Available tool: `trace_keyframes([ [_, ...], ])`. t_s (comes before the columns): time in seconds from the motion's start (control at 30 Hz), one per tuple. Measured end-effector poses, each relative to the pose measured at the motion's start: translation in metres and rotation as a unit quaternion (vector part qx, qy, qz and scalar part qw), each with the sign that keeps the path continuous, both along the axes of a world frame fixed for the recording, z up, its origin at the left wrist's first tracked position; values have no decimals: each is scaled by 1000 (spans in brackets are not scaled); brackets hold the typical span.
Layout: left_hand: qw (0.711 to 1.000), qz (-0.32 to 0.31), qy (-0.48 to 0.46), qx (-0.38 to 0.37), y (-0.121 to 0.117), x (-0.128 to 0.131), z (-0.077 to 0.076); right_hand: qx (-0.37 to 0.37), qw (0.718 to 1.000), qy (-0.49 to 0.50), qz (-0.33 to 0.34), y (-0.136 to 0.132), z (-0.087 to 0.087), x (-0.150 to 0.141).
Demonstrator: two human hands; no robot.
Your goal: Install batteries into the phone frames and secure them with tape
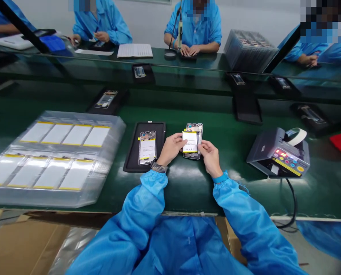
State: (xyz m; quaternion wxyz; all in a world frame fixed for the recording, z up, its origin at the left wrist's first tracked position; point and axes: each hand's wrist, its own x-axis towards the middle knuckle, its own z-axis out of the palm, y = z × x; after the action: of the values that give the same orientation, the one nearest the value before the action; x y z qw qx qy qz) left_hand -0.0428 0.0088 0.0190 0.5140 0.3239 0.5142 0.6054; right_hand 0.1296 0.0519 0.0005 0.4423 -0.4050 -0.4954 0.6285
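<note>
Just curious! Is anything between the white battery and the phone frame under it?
Nothing visible is: the battery sits right over the phone frame, held there by the left hand and the right hand.

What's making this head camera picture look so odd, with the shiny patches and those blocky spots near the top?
In the head view, pale glare streaks the green bench near the left hand and right hand; the plastic-wrapped stack of white packs shines too; pixel blocks hide co-workers' faces; the wide lens bows the bench edges.
</note>
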Motion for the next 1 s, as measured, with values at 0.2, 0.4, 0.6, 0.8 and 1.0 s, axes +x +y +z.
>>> trace_keyframes([
  [0.2,1000,-3,11,-14,-1,1,-3,-15,1000,13,16,-1,-1,1],
  [0.4,977,89,193,25,-5,9,0,-13,999,27,23,-4,-1,0],
  [0.6,943,154,294,36,-9,8,6,-27,998,39,38,-6,4,0],
  [0.8,997,8,80,-23,-4,1,2,-31,998,34,49,-6,11,1],
  [1.0,995,-65,78,-21,-7,6,2,-38,999,13,27,-3,9,1],
])
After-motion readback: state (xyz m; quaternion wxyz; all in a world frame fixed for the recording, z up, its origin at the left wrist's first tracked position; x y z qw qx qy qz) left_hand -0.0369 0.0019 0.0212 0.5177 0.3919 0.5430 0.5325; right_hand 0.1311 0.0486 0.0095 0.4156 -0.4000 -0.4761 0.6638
